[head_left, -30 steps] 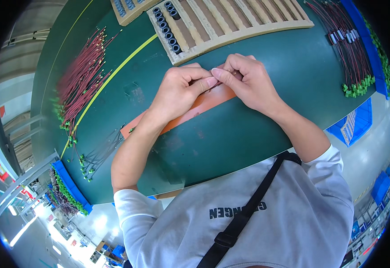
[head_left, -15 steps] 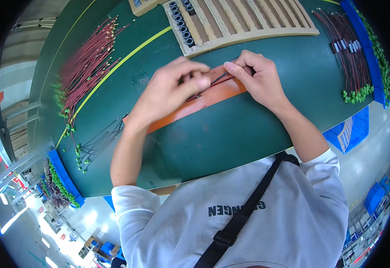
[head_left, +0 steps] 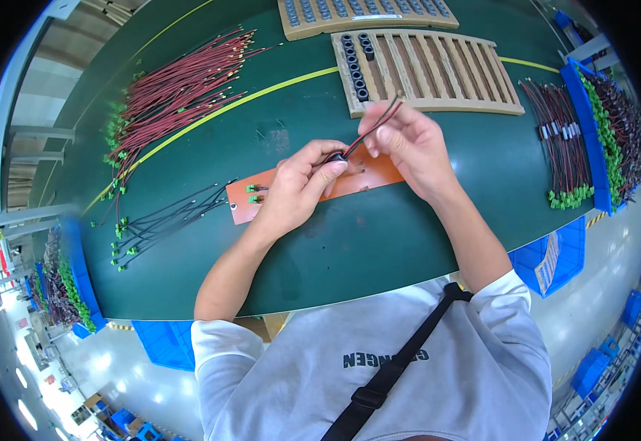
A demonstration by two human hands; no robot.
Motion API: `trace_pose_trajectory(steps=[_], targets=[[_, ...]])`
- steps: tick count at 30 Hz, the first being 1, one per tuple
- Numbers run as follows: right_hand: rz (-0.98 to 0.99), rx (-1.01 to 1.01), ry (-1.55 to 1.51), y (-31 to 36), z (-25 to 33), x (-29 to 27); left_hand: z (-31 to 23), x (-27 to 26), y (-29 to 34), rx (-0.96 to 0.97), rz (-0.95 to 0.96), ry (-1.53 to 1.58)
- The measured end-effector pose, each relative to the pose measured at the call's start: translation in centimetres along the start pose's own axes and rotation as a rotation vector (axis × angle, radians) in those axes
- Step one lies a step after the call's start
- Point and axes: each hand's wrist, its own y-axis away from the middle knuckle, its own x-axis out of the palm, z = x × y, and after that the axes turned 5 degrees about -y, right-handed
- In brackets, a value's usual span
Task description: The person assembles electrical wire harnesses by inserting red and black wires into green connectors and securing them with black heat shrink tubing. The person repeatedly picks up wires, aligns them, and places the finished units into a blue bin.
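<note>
My left hand (head_left: pixel 298 184) is closed, thumb and fingers pinching a small black ring (head_left: pixel 339 156) with red and black wires running through it. From the ring, the wires (head_left: pixel 368 134) slope up to the right, their tips standing above my right hand (head_left: pixel 414 147). My right hand's thumb and fingers are curled around these wires, partly blurred. Both hands are over an orange strip (head_left: pixel 243 213) lying on the green table. Two green connectors (head_left: pixel 254 199) with short dark leads rest at the strip's left end; my left hand hides where the leads go.
A slotted tray (head_left: pixel 438 70) holding several black rings stands beyond my hands, another tray (head_left: pixel 372 26) behind it. Red wire bundles (head_left: pixel 181 81) lie far left, black wires (head_left: pixel 166 220) nearer. Wires with white sleeves (head_left: pixel 563 140) lie right, beside a blue bin (head_left: pixel 592 140).
My left hand has come down and now pinches the black ring. My right hand has the wire ends raised upward. The view has shifted, showing more of the trays and the strip's left end.
</note>
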Motion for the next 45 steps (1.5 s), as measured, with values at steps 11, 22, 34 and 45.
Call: trace_pose_trajectory(steps=[11, 22, 34, 45], targets=[[0.145, -0.14, 0.204, 0.9, -1.8, 0.2, 0.7, -0.1, 0.1, -0.012, -0.014, 0.113], [0.415, -0.335, 0.431, 3.7, -1.0, 2.4, 0.0, -0.1, 1.8, 0.151, 0.033, -0.116], [-0.07, -0.263, 0.222, 0.4, -0.1, 1.9, 1.0, 0.8, 1.2, 0.202, -0.18, -0.125], [0.145, 0.08, 0.51, 1.7, -0.3, 0.1, -0.3, 0.7, 1.4, 0.192, -0.105, -0.066]])
